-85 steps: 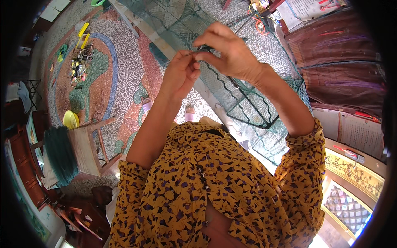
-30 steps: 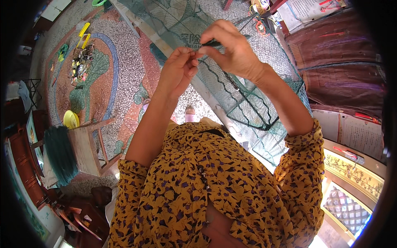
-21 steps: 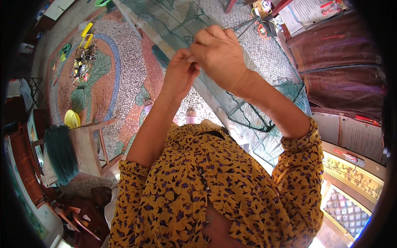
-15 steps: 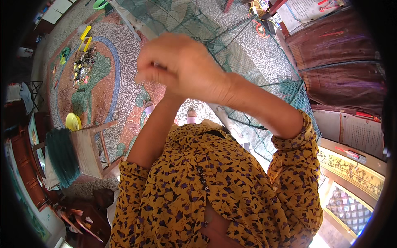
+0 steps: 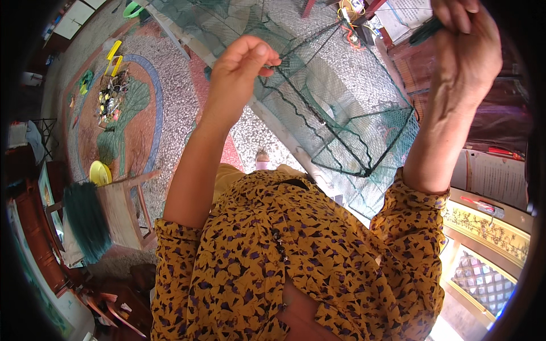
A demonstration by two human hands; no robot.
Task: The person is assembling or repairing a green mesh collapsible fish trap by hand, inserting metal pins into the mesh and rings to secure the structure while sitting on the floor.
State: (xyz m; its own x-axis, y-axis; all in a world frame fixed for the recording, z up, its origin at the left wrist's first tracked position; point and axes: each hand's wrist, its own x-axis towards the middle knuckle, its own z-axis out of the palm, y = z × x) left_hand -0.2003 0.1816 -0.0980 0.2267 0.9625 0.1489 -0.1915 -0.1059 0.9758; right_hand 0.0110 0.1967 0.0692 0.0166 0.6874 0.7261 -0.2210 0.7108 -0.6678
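A green mesh fishing net (image 5: 335,96) with dark cord edges stretches before me from the upper middle toward the right. My left hand (image 5: 242,71) is raised at its left side, thumb and fingers pinched together where the dark cords meet. Far to the right and up, my right hand (image 5: 469,54) is closed around a dark green bundle of twine (image 5: 426,31), whose end sticks out left of the fingers. Part of that bundle is hidden in the hand. A thin line shows left of the right hand.
Left of me stand a wooden stool (image 5: 122,213) and a hank of dark green strands (image 5: 86,221). Beyond lie a yellow basin (image 5: 100,173) and a pile of small items (image 5: 114,99) on the patterned floor. A brown covered surface (image 5: 483,113) is at right.
My hands were close together, the right crossing over the left. Now they are wide apart: the right has swung up and right with the dark green bundle, and the left has moved up beside the net.
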